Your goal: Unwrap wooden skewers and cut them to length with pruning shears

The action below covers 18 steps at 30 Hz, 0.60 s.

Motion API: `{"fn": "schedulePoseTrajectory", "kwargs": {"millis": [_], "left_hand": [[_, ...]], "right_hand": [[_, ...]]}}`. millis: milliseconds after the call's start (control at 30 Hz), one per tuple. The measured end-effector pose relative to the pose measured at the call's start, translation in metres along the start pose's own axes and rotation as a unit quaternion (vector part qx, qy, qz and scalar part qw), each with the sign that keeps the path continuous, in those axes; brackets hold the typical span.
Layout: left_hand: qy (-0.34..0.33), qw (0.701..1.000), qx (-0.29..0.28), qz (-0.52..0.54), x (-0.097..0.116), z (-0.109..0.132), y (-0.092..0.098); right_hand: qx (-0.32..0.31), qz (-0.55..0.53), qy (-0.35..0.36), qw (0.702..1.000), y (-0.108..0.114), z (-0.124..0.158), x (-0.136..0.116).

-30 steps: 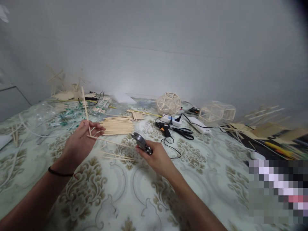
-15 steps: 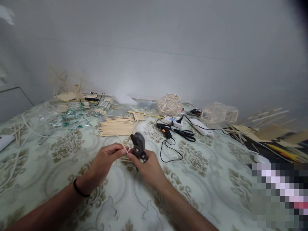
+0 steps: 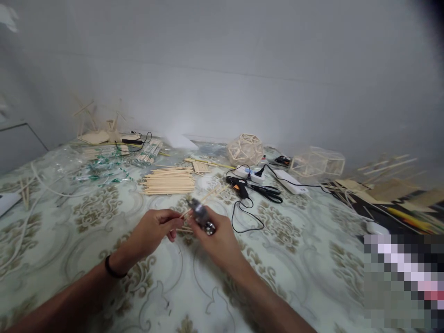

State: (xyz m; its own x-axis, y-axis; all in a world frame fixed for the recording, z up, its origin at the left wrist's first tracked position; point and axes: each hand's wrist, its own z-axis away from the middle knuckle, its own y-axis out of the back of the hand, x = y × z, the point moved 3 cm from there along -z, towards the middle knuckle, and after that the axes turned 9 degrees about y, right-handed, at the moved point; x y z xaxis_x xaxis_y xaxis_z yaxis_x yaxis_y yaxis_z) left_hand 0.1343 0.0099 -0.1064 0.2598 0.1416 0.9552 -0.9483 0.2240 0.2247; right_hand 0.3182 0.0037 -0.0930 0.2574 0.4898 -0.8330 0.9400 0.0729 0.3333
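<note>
My left hand (image 3: pixel 157 229), a dark band round its wrist, pinches one end of a thin wooden stick (image 3: pixel 210 193). The stick slants up to the right, passing behind or through the tool in my other hand. That tool (image 3: pixel 200 213) is a compact dark hand tool with shiny metal parts, blurred, so its exact kind cannot be made out. My right hand (image 3: pixel 218 238) is closed around it, fingertips close to the left ones. Under the hands lie a few short stick pieces (image 3: pixel 185 229). Just beyond is a neat pile of wooden sticks (image 3: pixel 169 180).
A glue gun (image 3: pixel 239 187) with a looping cord lies right of my hands, beside black-handled scissors (image 3: pixel 267 192) and a power strip (image 3: pixel 249 173). Stick-built frames (image 3: pixel 244 149) stand behind. Plastic wrappers (image 3: pixel 100 171) spread at left. Boards and sticks (image 3: pixel 388 189) occupy the right.
The stick has swung from leaning up-left to pointing up-right. The tool in my right hand has tilted lower, and my left hand has turned slightly.
</note>
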Motion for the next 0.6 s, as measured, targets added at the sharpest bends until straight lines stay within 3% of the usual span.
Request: {"fn": "schedulePoseTrajectory", "kwargs": {"millis": [167, 333, 600], "left_hand": [[0.022, 0.997, -0.045, 0.051, 0.001, 0.001, -0.005], [0.051, 0.99, -0.109, 0.072, 0.005, 0.006, -0.012], [0.121, 0.963, -0.195, 0.139, -0.005, 0.009, -0.023]], "right_hand": [[0.158, -0.037, -0.077, 0.984, 0.025, -0.008, 0.006], [0.102, -0.146, -0.079, 0.981, 0.031, -0.016, 0.0], [0.1, -0.093, -0.094, 0.986, 0.034, -0.016, 0.005]]}}
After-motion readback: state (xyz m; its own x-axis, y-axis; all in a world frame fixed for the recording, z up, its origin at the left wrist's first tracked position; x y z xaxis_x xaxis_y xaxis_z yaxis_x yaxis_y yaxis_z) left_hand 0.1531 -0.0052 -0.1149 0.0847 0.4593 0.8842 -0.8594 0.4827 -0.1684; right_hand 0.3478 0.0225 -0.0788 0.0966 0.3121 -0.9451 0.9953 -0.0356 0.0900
